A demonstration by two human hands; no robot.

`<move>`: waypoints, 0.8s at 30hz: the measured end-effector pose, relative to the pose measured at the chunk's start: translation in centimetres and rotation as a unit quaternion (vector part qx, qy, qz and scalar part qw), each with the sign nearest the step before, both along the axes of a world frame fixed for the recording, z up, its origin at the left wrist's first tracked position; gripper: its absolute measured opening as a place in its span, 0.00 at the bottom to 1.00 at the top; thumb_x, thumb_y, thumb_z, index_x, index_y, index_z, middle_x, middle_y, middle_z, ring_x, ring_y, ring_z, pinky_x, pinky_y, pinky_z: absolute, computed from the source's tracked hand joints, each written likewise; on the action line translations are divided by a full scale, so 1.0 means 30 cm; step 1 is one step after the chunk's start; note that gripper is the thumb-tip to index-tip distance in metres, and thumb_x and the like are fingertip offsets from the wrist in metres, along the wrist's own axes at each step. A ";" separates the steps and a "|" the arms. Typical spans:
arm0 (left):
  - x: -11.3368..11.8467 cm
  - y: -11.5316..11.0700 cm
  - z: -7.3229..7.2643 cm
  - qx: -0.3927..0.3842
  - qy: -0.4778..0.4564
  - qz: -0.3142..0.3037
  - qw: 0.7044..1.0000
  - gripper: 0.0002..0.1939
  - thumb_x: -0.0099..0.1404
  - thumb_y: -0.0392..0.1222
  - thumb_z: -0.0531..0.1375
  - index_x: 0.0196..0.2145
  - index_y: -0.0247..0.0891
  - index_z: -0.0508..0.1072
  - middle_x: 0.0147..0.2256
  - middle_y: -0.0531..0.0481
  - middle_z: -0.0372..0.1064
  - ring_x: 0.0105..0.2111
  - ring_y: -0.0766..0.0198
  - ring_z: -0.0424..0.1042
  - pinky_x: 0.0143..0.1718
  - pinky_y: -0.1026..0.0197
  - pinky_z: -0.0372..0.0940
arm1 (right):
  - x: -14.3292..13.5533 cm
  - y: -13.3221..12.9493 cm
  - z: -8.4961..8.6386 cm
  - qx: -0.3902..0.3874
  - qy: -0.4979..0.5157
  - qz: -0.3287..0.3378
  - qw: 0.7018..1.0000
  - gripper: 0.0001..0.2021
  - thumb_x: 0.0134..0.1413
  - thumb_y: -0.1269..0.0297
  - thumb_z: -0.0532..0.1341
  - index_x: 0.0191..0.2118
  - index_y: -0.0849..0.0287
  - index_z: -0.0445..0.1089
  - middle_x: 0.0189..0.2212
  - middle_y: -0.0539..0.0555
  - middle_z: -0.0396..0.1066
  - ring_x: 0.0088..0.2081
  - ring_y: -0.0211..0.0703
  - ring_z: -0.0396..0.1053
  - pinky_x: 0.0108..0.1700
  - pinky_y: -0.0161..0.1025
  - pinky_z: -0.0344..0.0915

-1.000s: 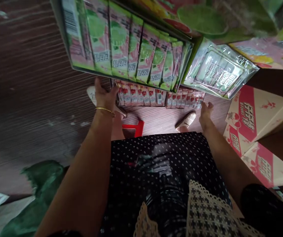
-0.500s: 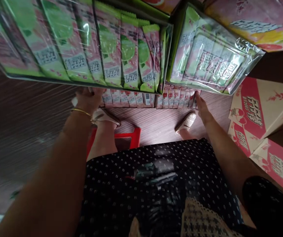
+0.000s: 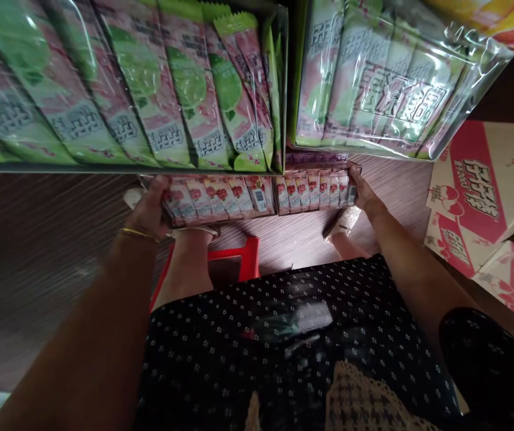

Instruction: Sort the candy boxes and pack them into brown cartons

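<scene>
Two clear-fronted boxes of pink snack packets with red fruit pictures, the left box and the right box, lie end to end above the floor. My left hand is closed on the outer end of the left box. At the far end of the pair, my right hand grips the right box. The pair is held between both hands. Their upper side is partly covered from sight by a large display box of green-and-pink packets. More packets in purple wrapping show just behind the right box.
Another clear-wrapped box of green packets stands at upper right. Beige-and-red cartons are stacked at the right. A red plastic stool is by my left leg, and my shoes rest on the striped floor.
The two pink snack boxes have come up and nearer to me, with both hands on their ends. The view has shifted, so the green display boxes look larger.
</scene>
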State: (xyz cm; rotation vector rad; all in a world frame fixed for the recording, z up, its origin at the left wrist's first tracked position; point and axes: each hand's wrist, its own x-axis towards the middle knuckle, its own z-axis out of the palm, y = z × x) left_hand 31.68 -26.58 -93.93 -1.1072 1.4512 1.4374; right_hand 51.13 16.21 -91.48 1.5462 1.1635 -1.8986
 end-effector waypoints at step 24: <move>0.102 0.029 0.093 0.079 -0.038 -0.007 0.996 0.25 0.62 0.57 0.64 0.47 0.33 0.76 0.45 0.37 0.80 0.59 0.40 0.71 0.59 0.39 0.70 | 0.038 0.035 0.044 -0.020 -0.048 -0.087 0.995 0.31 0.53 0.30 0.62 0.42 0.56 0.76 0.33 0.55 0.79 0.44 0.53 0.79 0.49 0.53 0.76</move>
